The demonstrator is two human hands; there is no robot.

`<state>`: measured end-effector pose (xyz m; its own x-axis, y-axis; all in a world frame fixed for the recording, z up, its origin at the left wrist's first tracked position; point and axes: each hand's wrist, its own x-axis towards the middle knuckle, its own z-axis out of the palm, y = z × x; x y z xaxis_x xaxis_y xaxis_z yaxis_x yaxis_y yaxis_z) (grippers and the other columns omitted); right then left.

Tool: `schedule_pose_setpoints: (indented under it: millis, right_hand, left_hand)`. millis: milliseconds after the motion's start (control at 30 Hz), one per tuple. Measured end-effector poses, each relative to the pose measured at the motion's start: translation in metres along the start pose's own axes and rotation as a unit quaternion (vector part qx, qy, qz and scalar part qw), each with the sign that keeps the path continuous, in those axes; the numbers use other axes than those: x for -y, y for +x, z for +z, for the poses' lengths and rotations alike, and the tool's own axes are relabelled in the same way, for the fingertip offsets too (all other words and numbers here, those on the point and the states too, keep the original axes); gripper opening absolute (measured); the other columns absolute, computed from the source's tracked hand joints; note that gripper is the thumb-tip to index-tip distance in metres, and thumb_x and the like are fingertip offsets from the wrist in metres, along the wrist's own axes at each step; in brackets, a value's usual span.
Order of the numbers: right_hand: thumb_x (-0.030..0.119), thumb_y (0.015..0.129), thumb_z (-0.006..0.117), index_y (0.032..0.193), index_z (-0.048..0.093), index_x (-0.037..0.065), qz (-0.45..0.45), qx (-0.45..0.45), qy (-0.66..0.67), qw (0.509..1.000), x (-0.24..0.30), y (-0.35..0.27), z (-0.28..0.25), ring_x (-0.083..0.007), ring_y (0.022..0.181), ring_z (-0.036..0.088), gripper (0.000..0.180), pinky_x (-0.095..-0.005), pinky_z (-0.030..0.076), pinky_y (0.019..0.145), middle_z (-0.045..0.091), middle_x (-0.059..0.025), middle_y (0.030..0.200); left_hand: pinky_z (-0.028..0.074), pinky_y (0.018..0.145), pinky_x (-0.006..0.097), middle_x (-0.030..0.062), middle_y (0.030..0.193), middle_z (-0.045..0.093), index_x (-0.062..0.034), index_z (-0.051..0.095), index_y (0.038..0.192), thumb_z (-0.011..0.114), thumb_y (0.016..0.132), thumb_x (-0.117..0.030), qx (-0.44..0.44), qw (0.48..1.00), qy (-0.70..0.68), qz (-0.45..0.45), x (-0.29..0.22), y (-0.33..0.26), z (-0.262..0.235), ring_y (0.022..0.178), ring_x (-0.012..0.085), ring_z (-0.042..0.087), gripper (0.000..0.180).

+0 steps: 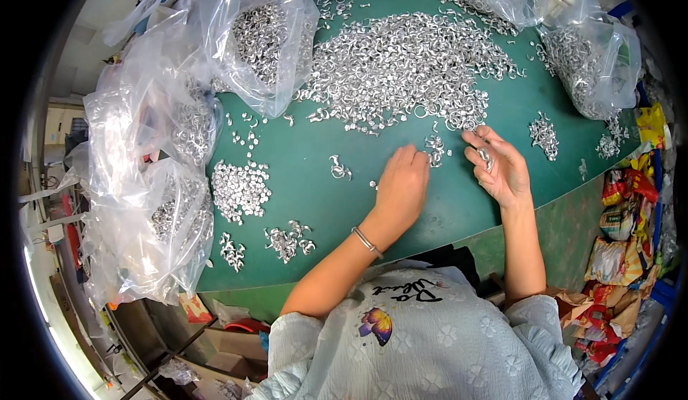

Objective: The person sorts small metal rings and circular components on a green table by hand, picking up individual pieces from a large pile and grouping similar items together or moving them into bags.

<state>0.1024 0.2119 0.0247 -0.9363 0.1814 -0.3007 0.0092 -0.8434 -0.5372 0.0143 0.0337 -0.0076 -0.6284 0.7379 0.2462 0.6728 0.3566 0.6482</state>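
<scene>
My right hand [506, 171], palm partly turned up, has its fingers curled around a small shiny silver metal piece [485, 158]. To its left, my left hand [403, 186] points down at the green tabletop [315, 171] with bent fingers drawn together; whatever its fingertips hold is hidden. Beside those fingertips lies a small cluster of silver metal pieces [434, 151]. Beyond both hands spreads a large heap of ring-shaped and hooked silver pieces [401, 67]. Left of my left hand lie a few loose curved pieces [339, 169].
Small chunky silver pieces [240, 191] form a pile at left, with curved pieces [289, 241] nearer me. Clear plastic bags of metal parts [261, 49] line the left side; another bag [591, 67] stands far right. A small pile [544, 136] lies right of my right hand.
</scene>
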Motion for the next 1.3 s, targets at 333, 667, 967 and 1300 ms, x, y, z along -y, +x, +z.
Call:
schedule_pose_setpoints:
  millis: [333,667,967,1300]
  right_hand:
    - [0.011,0.078,0.066,0.095,0.067,0.011,-0.234,-0.010,-0.812,0.535,-0.028,0.008,0.018,-0.0308,0.063,0.058,0.017,-0.0395,0.044,0.054,0.056,-0.0085,0.069]
    - [0.006,0.085,0.056,0.093,0.058,0.003,-0.044,-0.007,-0.141,0.989,-0.002,0.002,0.004,-0.0076,0.053,0.037,0.009,-0.0200,0.029,0.042,0.054,0.0011,0.072]
    - [0.018,0.076,0.073,0.097,0.063,0.005,-0.204,-0.136,-0.798,0.550,-0.040,0.003,0.005,-0.0264,0.058,0.060,0.027,-0.0368,0.045,0.053,0.062,-0.0091,0.067]
    - [0.005,0.082,0.064,0.086,0.058,0.003,-0.061,-0.076,-0.287,0.953,-0.016,-0.005,0.000,-0.0051,0.045,0.034,0.007,-0.0207,0.024,0.041,0.045,0.0054,0.060]
  left_hand:
    - [0.044,0.071,0.041,0.0156,0.085,0.052,0.0011,0.056,0.100,0.064,0.078,-0.006,-0.007,1.000,0.000,-0.004,-0.006,0.000,0.000,0.081,0.0336,0.052,0.024]
    - [0.042,0.063,0.029,0.0097,0.080,0.053,0.0015,0.058,0.093,0.055,0.084,0.001,-0.056,0.904,-0.365,-0.216,-0.006,-0.004,-0.017,0.069,0.0175,0.050,0.010]
    - [0.044,0.055,0.034,0.0107,0.083,0.056,-0.0044,0.056,0.097,0.068,0.078,-0.006,-0.006,0.979,-0.148,-0.141,-0.020,-0.012,-0.001,0.067,0.0228,0.057,0.023]
    - [0.045,0.054,0.035,0.0118,0.074,0.054,-0.0027,0.060,0.098,0.070,0.077,-0.006,-0.081,0.984,-0.081,-0.137,-0.016,-0.017,-0.027,0.059,0.0254,0.055,0.024]
